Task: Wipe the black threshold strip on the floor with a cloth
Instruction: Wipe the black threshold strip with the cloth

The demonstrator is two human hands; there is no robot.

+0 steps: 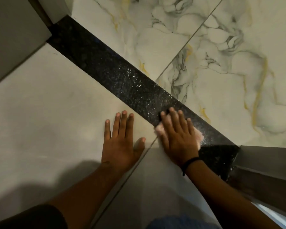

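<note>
Two hands are down on the floor in the head view. The right hand (pixel 177 136) lies flat, fingers spread, pressing a pale pink cloth (pixel 160 129) onto the black threshold strip (pixel 116 75); the cloth shows only at the edges of the palm, partly on the strip and partly on the plain tile (pixel 48 104) beside it. A dark band (pixel 190 162) circles that wrist. The left hand (pixel 121 141) rests released and empty, palm down on the plain tile, just beside the strip and not touching the cloth.

The cloth looks soft, thin and light, so it should bunch or slide out unless the palm keeps it pinned; pressing from above, as now, seems the sensible hold. The strip is a hard, polished, speckled stone, probably slick, running diagonally from the door frame (pixel 45 12) at the upper left to the lower right. White flecks lie on it ahead of the fingers, so much of its length looks unwiped. Marbled tile (pixel 221 55) lies beyond. No containers are in sight.
</note>
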